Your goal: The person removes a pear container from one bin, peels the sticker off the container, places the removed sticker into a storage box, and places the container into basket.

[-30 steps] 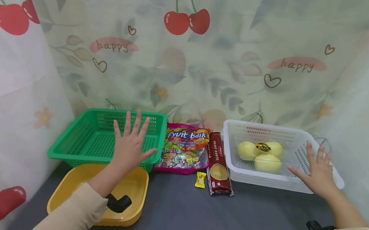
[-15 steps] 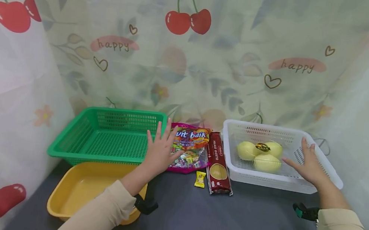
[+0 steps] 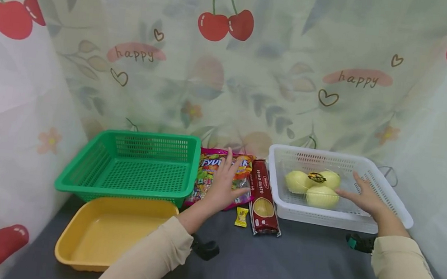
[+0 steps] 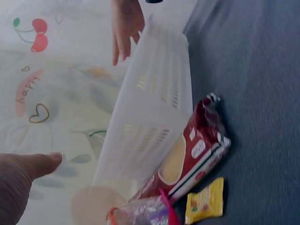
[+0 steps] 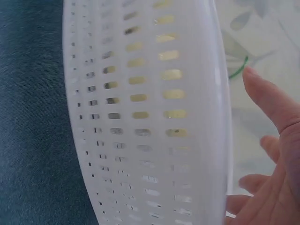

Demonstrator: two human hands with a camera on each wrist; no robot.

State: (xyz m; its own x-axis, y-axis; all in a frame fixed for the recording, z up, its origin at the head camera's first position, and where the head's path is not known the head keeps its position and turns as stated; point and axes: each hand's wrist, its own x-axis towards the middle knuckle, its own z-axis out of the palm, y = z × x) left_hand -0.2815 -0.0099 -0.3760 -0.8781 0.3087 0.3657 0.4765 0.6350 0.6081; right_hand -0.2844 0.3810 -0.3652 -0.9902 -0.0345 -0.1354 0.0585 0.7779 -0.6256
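My left hand (image 3: 223, 187) hovers with fingers spread over a pink candy bag (image 3: 206, 174), partly hiding it. Beside the bag lie a small yellow wrapped candy (image 3: 241, 217) and a long dark red biscuit packet (image 3: 263, 203). At the right stands a white basket (image 3: 325, 218) holding three pale yellow-green round fruits (image 3: 321, 196) in clear wrap with a black label. My right hand (image 3: 366, 197) is over that basket's right part, fingers spread, holding nothing. In the right wrist view its thumb and fingers appear beyond the white rim.
A green basket (image 3: 61, 184) stands at the back left, with a yellow basin (image 3: 70, 232) in front of it. The dark table (image 3: 275, 272) runs along the front. A printed curtain (image 3: 228, 90) hangs close behind and at both sides.
My left hand has moved right, from over the green basket and yellow basin to over the candy bag. My right hand has shifted left over the white basket, closer to the fruits.
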